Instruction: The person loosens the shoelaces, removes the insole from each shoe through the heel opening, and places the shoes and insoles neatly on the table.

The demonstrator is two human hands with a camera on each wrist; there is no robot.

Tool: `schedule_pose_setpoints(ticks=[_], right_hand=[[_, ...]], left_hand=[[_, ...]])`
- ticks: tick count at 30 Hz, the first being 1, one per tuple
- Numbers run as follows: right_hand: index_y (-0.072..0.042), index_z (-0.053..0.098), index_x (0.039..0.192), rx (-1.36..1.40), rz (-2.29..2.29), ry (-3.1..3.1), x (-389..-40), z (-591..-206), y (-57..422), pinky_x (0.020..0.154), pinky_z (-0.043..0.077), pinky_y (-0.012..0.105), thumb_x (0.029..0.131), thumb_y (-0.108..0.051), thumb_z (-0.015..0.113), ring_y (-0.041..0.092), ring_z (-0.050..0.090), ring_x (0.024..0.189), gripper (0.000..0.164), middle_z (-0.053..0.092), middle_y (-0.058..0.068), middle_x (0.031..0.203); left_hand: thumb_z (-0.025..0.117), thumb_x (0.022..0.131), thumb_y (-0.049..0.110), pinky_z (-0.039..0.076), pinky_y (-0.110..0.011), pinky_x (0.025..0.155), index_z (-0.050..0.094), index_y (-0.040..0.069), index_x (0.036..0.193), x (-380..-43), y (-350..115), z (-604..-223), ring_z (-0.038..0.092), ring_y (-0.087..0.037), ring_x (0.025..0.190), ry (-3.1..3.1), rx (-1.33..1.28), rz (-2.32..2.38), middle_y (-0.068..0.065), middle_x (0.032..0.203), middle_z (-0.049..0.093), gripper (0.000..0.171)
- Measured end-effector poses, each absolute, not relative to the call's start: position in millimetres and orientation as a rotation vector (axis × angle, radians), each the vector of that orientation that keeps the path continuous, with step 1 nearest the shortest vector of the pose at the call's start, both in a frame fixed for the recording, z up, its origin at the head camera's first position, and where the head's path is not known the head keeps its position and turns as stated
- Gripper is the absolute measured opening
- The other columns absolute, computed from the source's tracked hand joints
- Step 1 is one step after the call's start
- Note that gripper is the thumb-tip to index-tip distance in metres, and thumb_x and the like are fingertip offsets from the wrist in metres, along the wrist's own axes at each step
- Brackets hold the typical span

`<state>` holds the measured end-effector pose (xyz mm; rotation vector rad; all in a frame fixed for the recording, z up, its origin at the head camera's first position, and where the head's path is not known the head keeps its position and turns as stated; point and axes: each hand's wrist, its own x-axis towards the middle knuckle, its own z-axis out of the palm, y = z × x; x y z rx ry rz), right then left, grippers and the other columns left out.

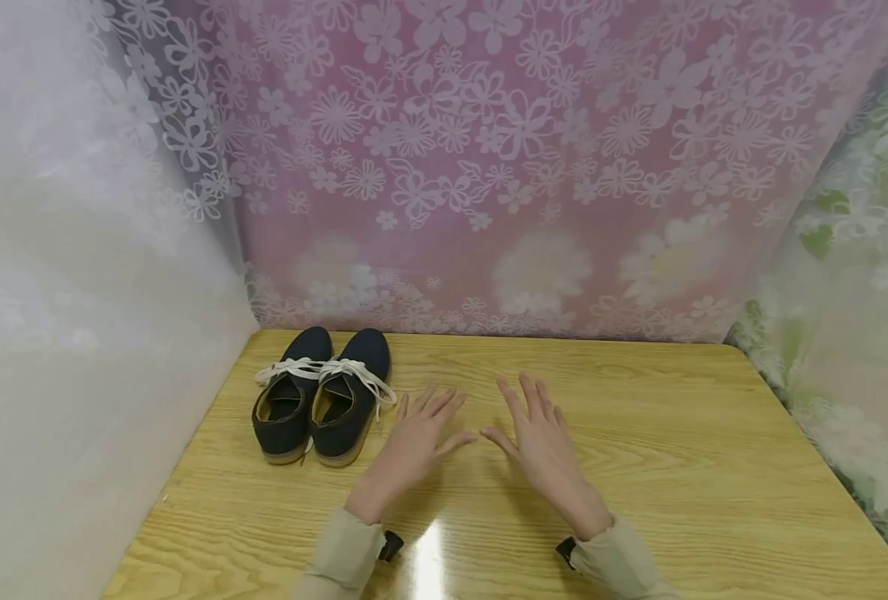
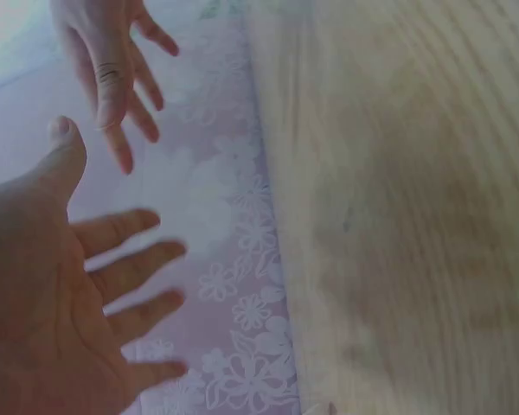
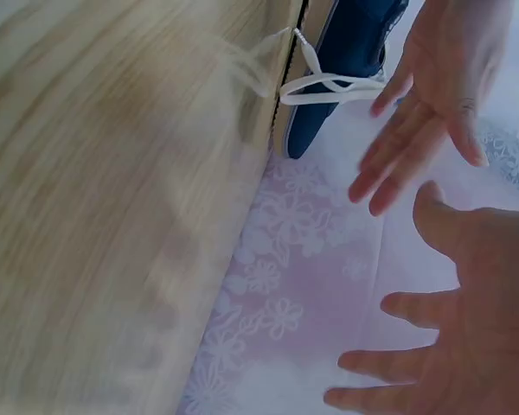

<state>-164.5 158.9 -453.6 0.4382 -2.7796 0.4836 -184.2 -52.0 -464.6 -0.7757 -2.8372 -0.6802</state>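
Two dark navy lace-up shoes stand side by side at the table's left, toes pointing to the back: the left shoe (image 1: 282,425) and the right shoe (image 1: 339,429), both with white laces tied in bows. My left hand (image 1: 412,442) hovers just right of the shoes, fingers spread, holding nothing. Level with it, my right hand (image 1: 545,454) is also spread above the wood and holds nothing. The two thumbs point toward each other with a small gap. In the right wrist view, part of a shoe (image 3: 346,69) with its white lace (image 3: 329,88) shows beyond the hands.
The wooden table (image 1: 676,450) extends to the right and front of the hands. A pink flowered curtain (image 1: 474,183) hangs along its back edge. A whitish sheet (image 1: 99,333) closes the left side, and a green-patterned one (image 1: 849,333) the right.
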Motion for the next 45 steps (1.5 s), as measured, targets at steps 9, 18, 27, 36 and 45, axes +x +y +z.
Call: schedule_pose_setpoints(ticks=[9, 18, 27, 36, 45], right_hand=[[-0.014, 0.075, 0.117, 0.49, 0.551, -2.652, -176.3, -439.9, 121.0, 0.046, 0.049, 0.026, 0.094, -0.032, 0.074, 0.017, 0.069, 0.065, 0.029, 0.075, 0.008, 0.107], [-0.013, 0.07, 0.128, 0.593, 0.64, -2.651, -187.2, -439.5, 71.3, 0.047, 0.05, 0.029, 0.097, -0.03, 0.071, 0.02, 0.068, 0.064, 0.036, 0.073, 0.012, 0.116], [-0.01, 0.052, 0.147, 0.747, 0.783, -2.764, -188.4, -450.7, 26.4, 0.053, 0.051, 0.029, 0.099, -0.035, 0.068, 0.013, 0.054, 0.049, 0.057, 0.061, 0.017, 0.135], [-0.011, 0.04, 0.156, 0.855, 0.796, -2.91, -191.2, -458.9, -5.6, 0.088, 0.058, 0.04, 0.101, -0.044, 0.062, 0.027, 0.071, 0.101, 0.068, 0.048, 0.018, 0.151], [-0.009, 0.044, 0.154, 0.832, 0.844, -2.967, -191.9, -458.7, -12.4, 0.1, 0.053, 0.046, 0.101, -0.046, 0.06, 0.035, 0.058, 0.127, 0.066, 0.04, 0.021, 0.156]], left_hand=[[0.063, 0.102, 0.03, 0.056, -0.029, 0.063, 0.076, 0.018, 0.12, -185.2, -92.8, -436.1, 0.072, -0.014, 0.078, -2.655, -0.657, -0.849, 0.003, 0.102, 0.078, 0.025], [0.066, 0.101, 0.018, 0.055, -0.055, 0.086, 0.068, 0.005, 0.129, -191.8, -146.1, -442.2, 0.064, -0.04, 0.109, -2.569, -0.215, -0.784, -0.02, 0.125, 0.065, 0.031], [0.068, 0.098, 0.011, 0.048, -0.061, 0.097, 0.056, -0.008, 0.138, -184.3, -162.9, -461.4, 0.054, -0.051, 0.12, -2.614, -0.054, -0.739, -0.034, 0.134, 0.055, 0.045], [0.069, 0.097, 0.012, 0.055, -0.058, 0.083, 0.055, -0.009, 0.137, -184.9, -158.9, -459.7, 0.062, -0.049, 0.105, -2.627, -0.027, -0.654, -0.034, 0.126, 0.06, 0.048], [0.064, 0.098, 0.003, 0.053, -0.057, 0.056, 0.062, -0.001, 0.132, -183.6, -158.8, -458.6, 0.065, -0.043, 0.068, -2.606, 0.016, -0.662, -0.03, 0.116, 0.065, 0.034]])
